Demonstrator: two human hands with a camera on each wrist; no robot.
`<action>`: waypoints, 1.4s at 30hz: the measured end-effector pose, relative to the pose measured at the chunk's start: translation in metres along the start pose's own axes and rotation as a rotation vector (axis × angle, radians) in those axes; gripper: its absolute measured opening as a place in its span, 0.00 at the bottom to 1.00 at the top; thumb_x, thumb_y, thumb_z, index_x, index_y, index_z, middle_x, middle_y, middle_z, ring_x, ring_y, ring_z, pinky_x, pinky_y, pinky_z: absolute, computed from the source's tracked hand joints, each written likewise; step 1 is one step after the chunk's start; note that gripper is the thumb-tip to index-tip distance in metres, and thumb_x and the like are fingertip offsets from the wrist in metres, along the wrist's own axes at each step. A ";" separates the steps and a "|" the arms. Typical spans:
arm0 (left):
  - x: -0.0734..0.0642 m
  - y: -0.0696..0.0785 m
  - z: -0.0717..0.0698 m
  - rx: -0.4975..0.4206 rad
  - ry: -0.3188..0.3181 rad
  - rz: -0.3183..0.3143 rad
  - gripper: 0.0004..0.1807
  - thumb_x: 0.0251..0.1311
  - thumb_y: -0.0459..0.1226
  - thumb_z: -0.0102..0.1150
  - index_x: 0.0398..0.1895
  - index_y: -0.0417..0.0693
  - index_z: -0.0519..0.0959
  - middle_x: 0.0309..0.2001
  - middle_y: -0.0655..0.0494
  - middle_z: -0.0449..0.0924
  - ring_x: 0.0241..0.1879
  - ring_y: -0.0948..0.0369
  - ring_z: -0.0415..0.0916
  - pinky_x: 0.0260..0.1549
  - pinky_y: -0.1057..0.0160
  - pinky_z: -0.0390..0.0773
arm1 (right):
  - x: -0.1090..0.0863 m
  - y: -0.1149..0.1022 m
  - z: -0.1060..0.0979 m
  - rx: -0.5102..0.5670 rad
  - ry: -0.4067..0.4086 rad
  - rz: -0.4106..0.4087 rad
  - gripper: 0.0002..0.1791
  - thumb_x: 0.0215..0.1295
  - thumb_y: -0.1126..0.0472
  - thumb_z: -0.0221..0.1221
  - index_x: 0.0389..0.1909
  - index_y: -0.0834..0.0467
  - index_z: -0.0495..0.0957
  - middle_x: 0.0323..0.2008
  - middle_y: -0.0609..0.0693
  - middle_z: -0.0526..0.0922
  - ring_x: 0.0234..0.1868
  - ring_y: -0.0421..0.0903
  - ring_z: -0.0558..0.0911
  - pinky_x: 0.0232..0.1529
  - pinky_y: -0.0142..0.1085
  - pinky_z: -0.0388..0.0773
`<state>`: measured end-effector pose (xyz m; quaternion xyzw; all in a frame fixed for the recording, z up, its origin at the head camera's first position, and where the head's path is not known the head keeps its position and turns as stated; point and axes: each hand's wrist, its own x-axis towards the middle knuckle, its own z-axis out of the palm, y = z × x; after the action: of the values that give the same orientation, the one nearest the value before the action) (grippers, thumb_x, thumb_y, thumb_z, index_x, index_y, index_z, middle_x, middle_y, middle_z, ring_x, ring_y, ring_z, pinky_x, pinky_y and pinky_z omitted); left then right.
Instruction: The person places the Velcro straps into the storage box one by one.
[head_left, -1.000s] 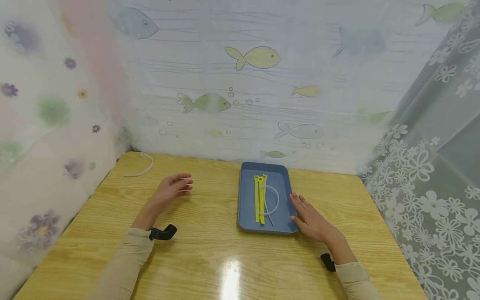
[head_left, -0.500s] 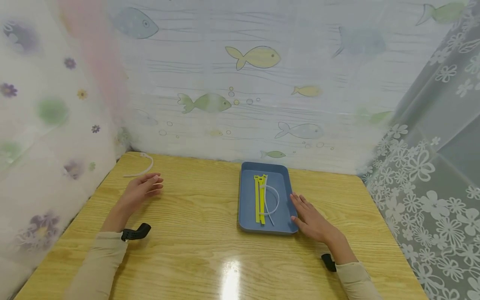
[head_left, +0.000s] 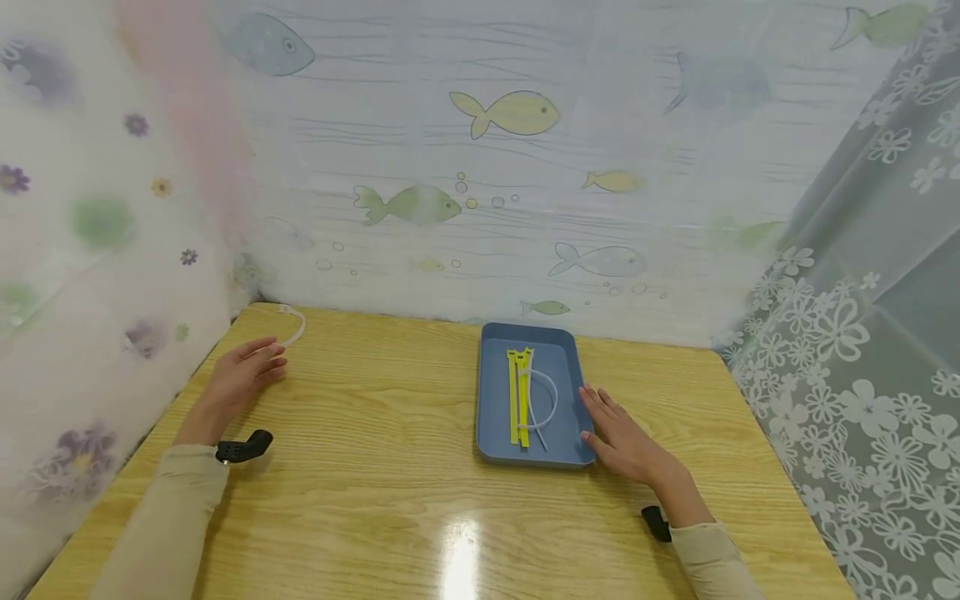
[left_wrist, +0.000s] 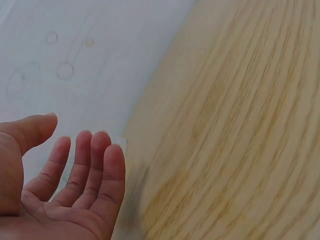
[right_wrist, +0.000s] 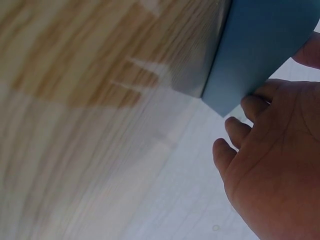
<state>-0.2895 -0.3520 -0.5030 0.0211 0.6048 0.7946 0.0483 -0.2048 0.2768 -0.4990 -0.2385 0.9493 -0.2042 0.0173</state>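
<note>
A blue tray [head_left: 495,457] lies right of the middle of the table, holding yellow hook-and-loop cable ties [head_left: 513,400] and a curved white cable tie [head_left: 555,400]. My right hand [head_left: 626,442] touches the tray's right edge with fairly straight fingers, and the right wrist view shows that hand [right_wrist: 285,165] against the tray's side wall [right_wrist: 250,55]. Over at the far left, another white cable tie [head_left: 301,325] lies near the back corner. My left hand [head_left: 236,383] is just in front of it, hiding its lower end; in the left wrist view this hand [left_wrist: 75,195] has loosely bent fingers and nothing held.
The wooden table [head_left: 375,500] meets a fish-patterned wall covering [head_left: 450,250] at the back. A flowered sheet [head_left: 97,333] borders its left side, and a lace-like curtain [head_left: 862,375] hangs on the right. A black wrist camera [head_left: 246,447] sits on the left wrist.
My left hand has moved left across the table, from beside the middle to the white cable tie in the far left corner. The right hand and tray have stayed put.
</note>
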 end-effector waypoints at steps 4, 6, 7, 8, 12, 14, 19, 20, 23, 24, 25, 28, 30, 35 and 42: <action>0.006 0.001 -0.009 -0.035 -0.008 0.019 0.15 0.76 0.33 0.51 0.61 0.51 0.67 0.43 0.63 0.86 0.43 0.64 0.86 0.44 0.67 0.86 | 0.000 0.000 0.000 0.003 -0.002 -0.001 0.37 0.79 0.57 0.50 0.78 0.71 0.49 0.79 0.67 0.49 0.78 0.71 0.47 0.76 0.65 0.47; 0.009 0.002 -0.012 -0.014 -0.004 0.016 0.18 0.76 0.33 0.52 0.65 0.48 0.65 0.44 0.64 0.86 0.43 0.65 0.86 0.44 0.67 0.86 | 0.000 0.000 -0.001 0.004 -0.003 0.001 0.37 0.79 0.57 0.50 0.78 0.71 0.48 0.79 0.67 0.49 0.78 0.71 0.47 0.76 0.65 0.47; 0.011 0.003 -0.013 -0.004 0.001 0.011 0.20 0.76 0.34 0.52 0.67 0.47 0.64 0.43 0.64 0.86 0.43 0.65 0.86 0.44 0.67 0.86 | 0.000 0.000 -0.001 0.005 -0.004 0.001 0.37 0.79 0.57 0.50 0.78 0.71 0.48 0.79 0.67 0.49 0.78 0.71 0.47 0.76 0.65 0.47; 0.012 0.004 -0.014 0.009 0.004 0.006 0.22 0.76 0.34 0.52 0.69 0.45 0.63 0.43 0.65 0.86 0.43 0.66 0.85 0.44 0.68 0.86 | 0.000 0.000 -0.001 0.004 -0.004 0.002 0.37 0.79 0.57 0.50 0.78 0.71 0.48 0.79 0.67 0.49 0.78 0.71 0.47 0.76 0.65 0.47; 0.018 0.008 -0.016 0.073 0.032 -0.011 0.29 0.75 0.35 0.53 0.74 0.40 0.59 0.42 0.68 0.86 0.43 0.68 0.84 0.44 0.68 0.85 | 0.000 0.000 -0.001 0.010 -0.005 0.000 0.37 0.79 0.58 0.51 0.78 0.70 0.48 0.79 0.67 0.49 0.78 0.71 0.47 0.75 0.66 0.48; 0.023 0.009 -0.017 0.111 0.050 -0.011 0.30 0.75 0.36 0.54 0.75 0.39 0.58 0.42 0.70 0.85 0.43 0.68 0.84 0.45 0.69 0.85 | 0.001 0.001 -0.001 0.013 -0.008 0.003 0.37 0.79 0.58 0.50 0.79 0.70 0.48 0.79 0.67 0.48 0.78 0.71 0.47 0.75 0.66 0.47; 0.036 0.008 -0.016 0.237 0.093 0.017 0.26 0.73 0.38 0.57 0.71 0.44 0.64 0.44 0.72 0.80 0.43 0.72 0.82 0.47 0.72 0.83 | 0.002 0.002 0.000 0.017 -0.009 0.006 0.37 0.79 0.58 0.50 0.79 0.70 0.48 0.79 0.67 0.48 0.78 0.71 0.46 0.76 0.65 0.47; 0.038 0.008 -0.016 0.259 0.097 0.025 0.26 0.73 0.38 0.57 0.70 0.45 0.64 0.45 0.71 0.79 0.43 0.73 0.82 0.47 0.73 0.83 | 0.002 0.002 0.000 0.017 -0.009 0.007 0.37 0.79 0.58 0.50 0.79 0.70 0.48 0.79 0.67 0.48 0.78 0.71 0.46 0.76 0.65 0.47; 0.043 0.006 -0.016 0.390 0.105 0.052 0.29 0.74 0.41 0.57 0.73 0.42 0.64 0.48 0.72 0.74 0.42 0.78 0.79 0.48 0.75 0.81 | 0.003 0.002 0.001 0.025 -0.011 0.008 0.37 0.79 0.58 0.50 0.79 0.70 0.48 0.79 0.67 0.48 0.78 0.71 0.46 0.76 0.65 0.46; 0.044 0.005 -0.016 0.407 0.108 0.052 0.29 0.74 0.41 0.57 0.73 0.42 0.63 0.48 0.72 0.74 0.43 0.78 0.79 0.48 0.76 0.81 | 0.004 0.003 0.001 0.026 -0.012 0.009 0.37 0.79 0.58 0.50 0.79 0.70 0.47 0.79 0.67 0.48 0.78 0.71 0.46 0.76 0.65 0.46; 0.045 0.005 -0.016 0.428 0.109 0.053 0.29 0.74 0.42 0.56 0.73 0.42 0.63 0.48 0.72 0.73 0.43 0.78 0.78 0.48 0.77 0.80 | 0.004 0.003 0.002 0.026 -0.013 0.009 0.37 0.80 0.58 0.50 0.79 0.70 0.47 0.79 0.67 0.48 0.78 0.71 0.46 0.76 0.65 0.46; 0.048 0.002 -0.017 0.495 0.114 0.057 0.27 0.74 0.44 0.56 0.71 0.47 0.66 0.49 0.73 0.71 0.45 0.79 0.76 0.47 0.78 0.79 | 0.005 0.004 0.003 0.023 -0.011 0.010 0.37 0.80 0.57 0.50 0.79 0.70 0.47 0.79 0.67 0.48 0.78 0.71 0.46 0.76 0.65 0.47; 0.049 0.001 -0.019 0.503 0.114 0.052 0.24 0.74 0.45 0.57 0.68 0.50 0.67 0.49 0.72 0.71 0.45 0.78 0.75 0.47 0.79 0.79 | 0.006 0.004 0.004 0.017 -0.008 0.008 0.37 0.80 0.57 0.50 0.79 0.70 0.48 0.79 0.67 0.49 0.78 0.71 0.47 0.76 0.65 0.47; 0.062 0.002 -0.023 0.631 0.098 0.048 0.29 0.75 0.43 0.55 0.73 0.41 0.64 0.60 0.52 0.71 0.45 0.80 0.70 0.46 0.78 0.79 | 0.010 0.003 0.005 0.010 0.001 0.015 0.37 0.79 0.58 0.50 0.78 0.70 0.48 0.79 0.67 0.49 0.78 0.71 0.47 0.76 0.65 0.48; 0.078 0.006 -0.023 0.738 0.059 0.071 0.32 0.74 0.35 0.54 0.74 0.27 0.59 0.68 0.24 0.63 0.43 0.81 0.66 0.41 0.80 0.77 | 0.016 0.001 0.006 0.014 0.012 0.028 0.37 0.79 0.58 0.51 0.78 0.71 0.48 0.79 0.67 0.49 0.78 0.71 0.48 0.75 0.66 0.48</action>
<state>-0.3695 -0.3675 -0.5054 0.0352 0.8506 0.5245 -0.0078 -0.2185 0.2678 -0.5040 -0.2236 0.9512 -0.2118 0.0160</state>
